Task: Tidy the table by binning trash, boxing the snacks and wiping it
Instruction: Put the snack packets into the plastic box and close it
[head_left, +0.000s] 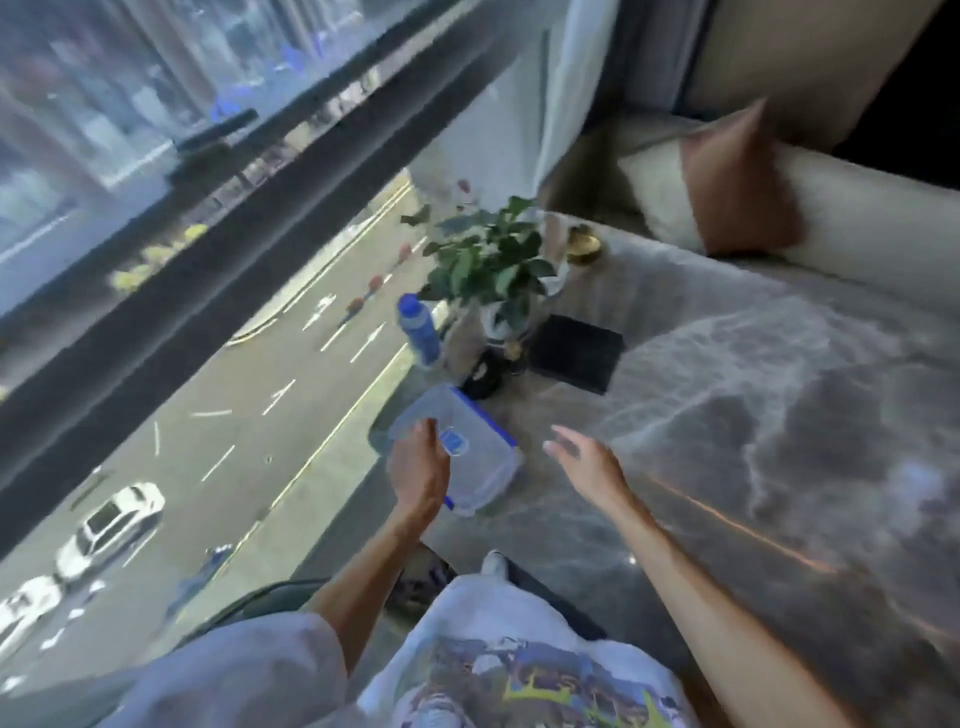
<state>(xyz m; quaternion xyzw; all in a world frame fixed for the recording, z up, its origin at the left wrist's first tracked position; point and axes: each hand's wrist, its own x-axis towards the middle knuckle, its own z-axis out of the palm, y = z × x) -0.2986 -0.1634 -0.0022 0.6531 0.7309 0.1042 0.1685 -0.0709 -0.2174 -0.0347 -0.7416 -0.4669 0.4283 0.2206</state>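
Your left hand (418, 470) grips the near side of the clear, blue-clipped snack box (480, 460) at the table's (727, 415) window-side edge, near the blue bottle (418, 330) and potted plant (488, 260). Your right hand (584, 462) hovers just beside the box, fingers released and spread. You seem to be finishing the boxing step. Next, settle the box clear of the edge, then wipe.

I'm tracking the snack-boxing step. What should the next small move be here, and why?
Probably bring the right hand onto the clear box to steady it or work its blue-edged lid. The left hand grips the box's near-left edge at the window side of the table, while the right hovers open just beside it, holding nothing. Whether the lid is latched cannot be told.
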